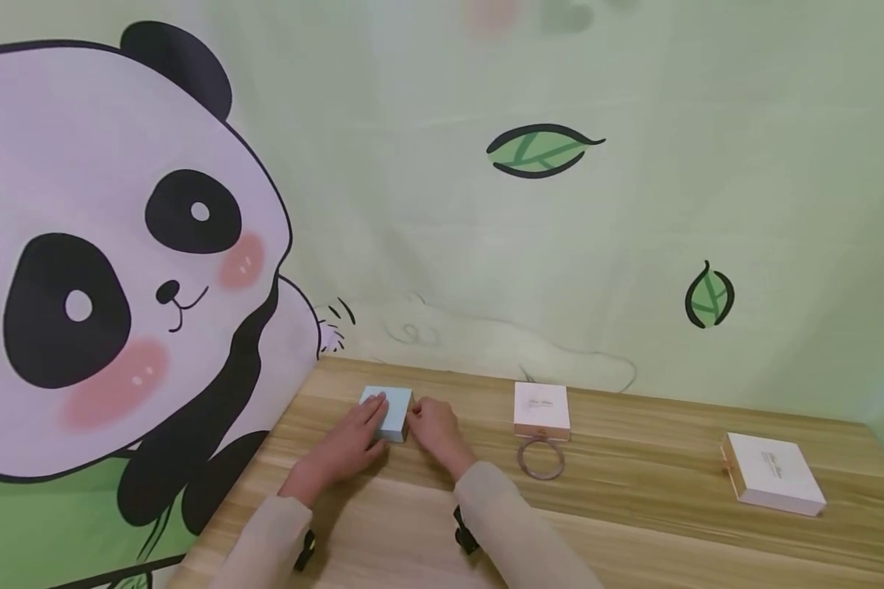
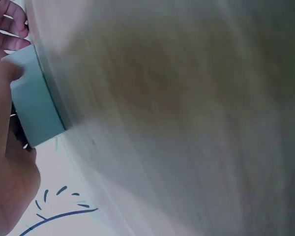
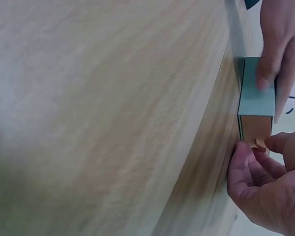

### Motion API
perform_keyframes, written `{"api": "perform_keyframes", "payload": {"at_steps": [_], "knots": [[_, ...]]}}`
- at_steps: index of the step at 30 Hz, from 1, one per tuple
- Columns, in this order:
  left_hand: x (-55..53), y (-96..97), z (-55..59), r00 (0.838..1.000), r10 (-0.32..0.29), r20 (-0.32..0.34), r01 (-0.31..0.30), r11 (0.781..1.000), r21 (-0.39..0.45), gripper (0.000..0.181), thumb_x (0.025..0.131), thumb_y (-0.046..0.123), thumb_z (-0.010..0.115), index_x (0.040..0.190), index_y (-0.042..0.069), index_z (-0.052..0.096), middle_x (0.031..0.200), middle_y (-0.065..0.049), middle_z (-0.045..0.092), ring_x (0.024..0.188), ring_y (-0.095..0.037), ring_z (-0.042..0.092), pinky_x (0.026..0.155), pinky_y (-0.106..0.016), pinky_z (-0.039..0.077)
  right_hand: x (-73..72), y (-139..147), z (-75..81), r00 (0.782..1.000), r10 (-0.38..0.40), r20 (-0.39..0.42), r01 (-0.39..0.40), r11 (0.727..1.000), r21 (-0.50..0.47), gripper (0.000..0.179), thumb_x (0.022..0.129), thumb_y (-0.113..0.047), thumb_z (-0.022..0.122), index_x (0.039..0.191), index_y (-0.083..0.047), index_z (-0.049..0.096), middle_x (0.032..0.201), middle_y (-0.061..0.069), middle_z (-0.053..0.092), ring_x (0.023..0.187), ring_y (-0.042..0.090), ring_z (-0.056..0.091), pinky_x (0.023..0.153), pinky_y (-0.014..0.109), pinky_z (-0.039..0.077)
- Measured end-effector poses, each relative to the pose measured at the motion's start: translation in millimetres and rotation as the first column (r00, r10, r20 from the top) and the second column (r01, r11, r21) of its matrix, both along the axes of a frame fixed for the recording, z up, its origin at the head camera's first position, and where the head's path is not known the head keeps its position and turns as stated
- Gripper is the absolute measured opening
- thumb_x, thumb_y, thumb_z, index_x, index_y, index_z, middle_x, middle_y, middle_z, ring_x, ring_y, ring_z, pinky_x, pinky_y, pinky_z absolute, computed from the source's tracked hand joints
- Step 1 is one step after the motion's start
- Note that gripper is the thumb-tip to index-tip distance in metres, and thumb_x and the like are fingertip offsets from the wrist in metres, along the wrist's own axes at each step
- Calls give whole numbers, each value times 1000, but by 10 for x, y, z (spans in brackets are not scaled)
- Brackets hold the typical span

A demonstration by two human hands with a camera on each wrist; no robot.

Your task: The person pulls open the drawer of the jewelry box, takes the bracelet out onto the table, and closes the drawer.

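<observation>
A light blue box [image 1: 396, 413] lies on the wooden table, towards its far left. My left hand [image 1: 349, 438] rests on it, straight fingers laid across the top. In the right wrist view, the left thumb [image 3: 269, 71] overlaps the box's near side. My right hand [image 1: 433, 425] is at the box's right end with fingers bent. There, in the right wrist view, its thumb and fingertips pinch a small ribbon pull tab [image 3: 259, 144] on the brown end face [image 3: 255, 127]. The left wrist view shows the box's near side [image 2: 37, 103] and the right fingers beyond it.
A white box [image 1: 541, 401] stands to the right, with a thin purplish ring [image 1: 541, 460] lying in front of it. Farther right is another white box [image 1: 773, 470] with a brown end. Behind the table [image 1: 633, 523] hangs a green backdrop with a panda [image 1: 191, 286].
</observation>
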State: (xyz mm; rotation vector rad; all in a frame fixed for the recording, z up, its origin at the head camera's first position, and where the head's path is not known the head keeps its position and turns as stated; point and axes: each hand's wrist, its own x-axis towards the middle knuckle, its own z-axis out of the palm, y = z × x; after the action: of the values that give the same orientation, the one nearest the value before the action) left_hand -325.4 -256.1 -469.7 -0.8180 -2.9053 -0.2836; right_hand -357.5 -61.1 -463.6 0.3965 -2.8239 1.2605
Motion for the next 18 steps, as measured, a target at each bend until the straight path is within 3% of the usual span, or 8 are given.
{"api": "perform_keyframes", "payload": {"at_steps": [5,9,18], "knots": [[-40,-38,-2,996,-35,-76,37,999,19,57,103,22,61,146,-12,44,153,-29,42,141,-44,42,115,-55,36,-19,-11,-16,999,-19,38,20,1000,-14,18,98,-11,62,88,1,71,69,3,60,60,14,52,54,25,43],[-72,-69,3,992,-80,-95,83,996,27,56,102,20,63,144,-13,46,150,-30,45,139,-46,44,114,-55,37,-4,16,-6,997,-33,69,35,999,-21,20,98,-11,62,82,-1,69,65,2,58,59,15,51,52,25,41],[-113,-169,1,994,-101,-33,101,995,-6,60,104,23,57,151,-10,39,159,-26,35,146,-45,34,118,-55,31,-41,1,9,998,-9,55,7,999,32,18,100,-13,62,89,-1,72,71,2,60,65,16,53,59,28,46]]}}
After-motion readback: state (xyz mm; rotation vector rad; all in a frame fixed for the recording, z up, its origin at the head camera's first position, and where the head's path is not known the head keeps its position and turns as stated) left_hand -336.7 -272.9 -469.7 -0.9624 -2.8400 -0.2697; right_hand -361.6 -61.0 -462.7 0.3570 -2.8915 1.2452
